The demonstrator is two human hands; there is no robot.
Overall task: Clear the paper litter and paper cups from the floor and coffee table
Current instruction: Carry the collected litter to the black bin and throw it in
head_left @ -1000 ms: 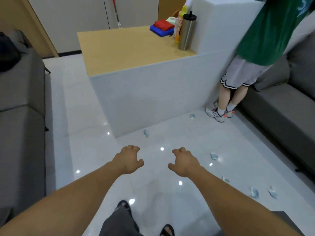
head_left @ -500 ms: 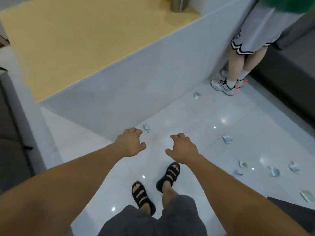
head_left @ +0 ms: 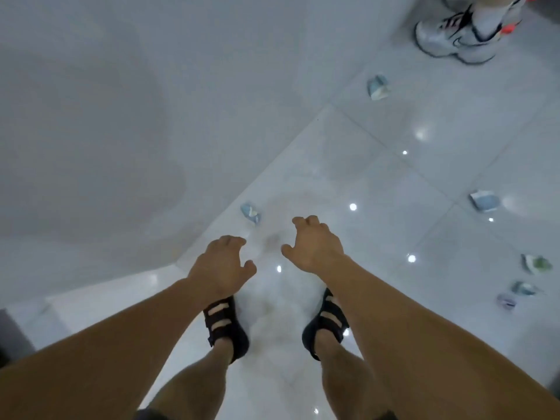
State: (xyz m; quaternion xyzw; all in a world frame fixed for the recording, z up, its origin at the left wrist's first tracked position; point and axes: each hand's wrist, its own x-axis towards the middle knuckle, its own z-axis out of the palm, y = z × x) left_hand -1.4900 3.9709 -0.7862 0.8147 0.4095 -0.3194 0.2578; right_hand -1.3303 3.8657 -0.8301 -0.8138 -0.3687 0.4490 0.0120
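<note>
View has pitched down hard over the last second. The counter top is out of frame, and we now look almost straight at the floor [head_left: 394, 177], with the counter [head_left: 121, 116] side wall filling the upper left. We've also closed in: our sandals [head_left: 225, 325] now stand near the foot of that wall.

Left hand [head_left: 222, 265] and right hand [head_left: 315, 247] are empty and apart from each other. Fingers are loosely curled around nothing, much as a second ago, and neither hand touches anything.

The nearest scrap [head_left: 251, 213] lies on the floor at the counter base, just past the left fingertips in view. It was well ahead of us before. We can't tell how high the hands are above the floor.

The rest is untouched, all on the floor:
- far scrap [head_left: 378, 87], near a bystander's sneaker [head_left: 454, 37]
- right scrap [head_left: 484, 200]
- three-piece cluster [head_left: 525, 288] at the right edge

No cups are in view.

We read this as the bend-down for the first pick, with nothing collected yet. The nearest scrap looks small, crumpled and light, so it probably wants a fingertip pinch. Either hand seems placed for it. We can't check the counter top from here.
</note>
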